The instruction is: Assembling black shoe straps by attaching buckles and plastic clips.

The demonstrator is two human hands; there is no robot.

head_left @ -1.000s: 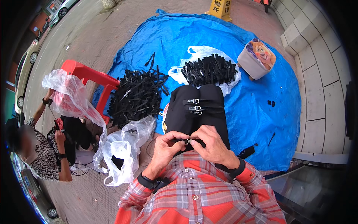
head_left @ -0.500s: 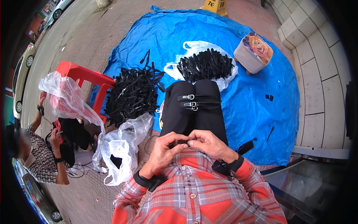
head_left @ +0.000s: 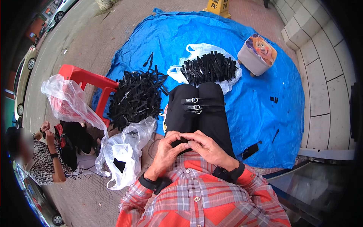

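Above my lap, my left hand (head_left: 166, 153) and my right hand (head_left: 210, 149) meet fingertip to fingertip. Both are closed in a pinch around a small black strap (head_left: 180, 142), mostly hidden by the fingers. Across my black trousers (head_left: 185, 123) near the knees lie black straps with silver buckles (head_left: 195, 108). Left of my legs is a loose, tangled heap of black straps (head_left: 134, 99). Beyond my knees, more black straps (head_left: 210, 68) lie side by side in a tidier stack on a white plastic bag (head_left: 196, 49).
A blue tarp (head_left: 264, 113) covers the ground. On it stands a padded stool with a cartoon top (head_left: 259, 55). At left are a red plastic stool (head_left: 100, 100), clear plastic bags (head_left: 128, 151) and a seated person (head_left: 45, 159). A tiled wall (head_left: 321, 90) runs along the right.
My fingers have shifted around the small strap, which shows less now, and my right fingertips reach further over the left ones. The person at left has brought both hands together.
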